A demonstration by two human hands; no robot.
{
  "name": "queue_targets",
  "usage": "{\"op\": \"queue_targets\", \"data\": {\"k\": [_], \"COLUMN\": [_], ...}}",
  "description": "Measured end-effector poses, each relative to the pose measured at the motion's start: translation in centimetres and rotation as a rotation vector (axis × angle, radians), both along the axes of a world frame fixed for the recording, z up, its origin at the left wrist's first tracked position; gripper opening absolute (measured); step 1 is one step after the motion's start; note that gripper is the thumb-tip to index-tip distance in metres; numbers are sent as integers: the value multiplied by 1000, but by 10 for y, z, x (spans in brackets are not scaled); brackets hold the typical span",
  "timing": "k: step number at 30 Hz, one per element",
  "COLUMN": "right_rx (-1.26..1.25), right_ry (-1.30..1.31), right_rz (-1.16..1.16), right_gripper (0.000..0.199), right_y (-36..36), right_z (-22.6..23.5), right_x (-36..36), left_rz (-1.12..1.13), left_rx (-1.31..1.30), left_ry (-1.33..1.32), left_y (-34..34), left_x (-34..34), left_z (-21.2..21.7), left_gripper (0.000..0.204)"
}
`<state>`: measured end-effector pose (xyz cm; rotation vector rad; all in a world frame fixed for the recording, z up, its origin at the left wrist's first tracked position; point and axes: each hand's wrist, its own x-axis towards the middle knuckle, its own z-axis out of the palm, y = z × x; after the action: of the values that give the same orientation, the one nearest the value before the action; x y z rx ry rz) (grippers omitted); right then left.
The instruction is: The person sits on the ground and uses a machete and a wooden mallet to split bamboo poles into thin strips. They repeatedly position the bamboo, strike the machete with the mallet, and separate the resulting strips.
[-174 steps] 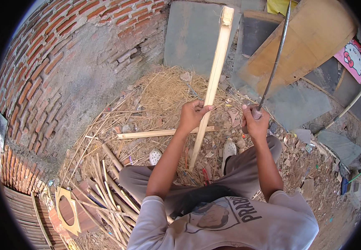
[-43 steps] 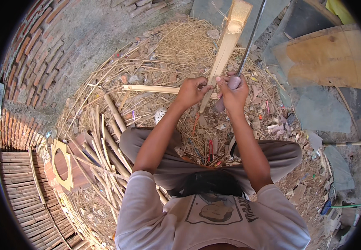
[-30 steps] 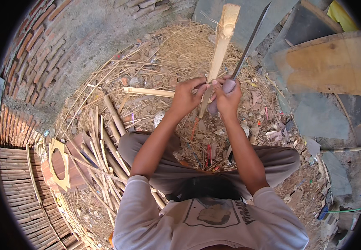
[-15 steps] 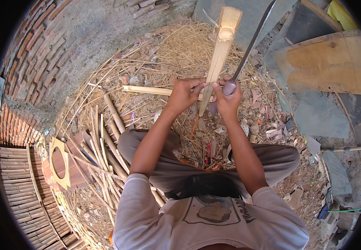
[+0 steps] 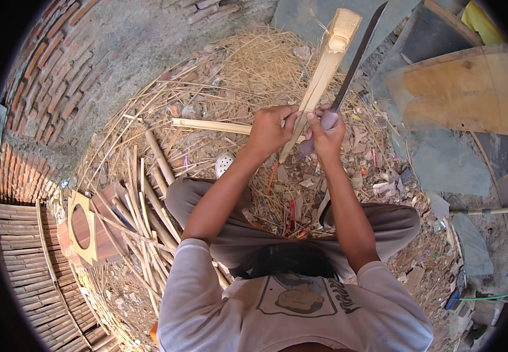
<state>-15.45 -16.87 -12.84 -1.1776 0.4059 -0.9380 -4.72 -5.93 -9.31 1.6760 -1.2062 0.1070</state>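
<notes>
A pale split bamboo piece [image 5: 322, 76] slants up and away in front of me, its thick node end far and its narrow end low between my hands. My left hand [image 5: 270, 129] pinches its edge from the left, fingers closed. On the other side my right hand [image 5: 328, 138] is wrapped round the handle [image 5: 329, 120] of a long machete, thumb against the bamboo. The machete's dark blade [image 5: 356, 64] points up and away, right of the bamboo and apart from it. Beyond my left wrist a thinner bamboo strip [image 5: 210, 125] lies on the ground.
Bamboo sticks [image 5: 154, 223] are heaped left of my crossed legs, by a board with a round hole [image 5: 83, 226]. Straw and scraps [image 5: 254, 64] cover the ground. A brick wall [image 5: 48, 76] rises at left; flat sheets [image 5: 459, 88] lie at right.
The bamboo's far end has swung to the right. Both my hands have shifted slightly right with it, and the machete has moved only a little.
</notes>
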Motion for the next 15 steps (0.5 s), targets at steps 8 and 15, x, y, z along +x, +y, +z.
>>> {"op": "queue_targets", "data": {"k": [8,15], "right_rx": [34,20], "right_ry": [-13,101], "right_rz": [114,13], "right_gripper": [39,37], "right_y": [-14,-10], "right_z": [-3,14], "right_x": [4,-11], "left_rz": [-211,-202], "left_rx": [54,5], "left_ry": [172,97], "left_y": [-5,-6], "left_x": [4,11], "left_z": [5,6], "left_gripper": [23,20]}}
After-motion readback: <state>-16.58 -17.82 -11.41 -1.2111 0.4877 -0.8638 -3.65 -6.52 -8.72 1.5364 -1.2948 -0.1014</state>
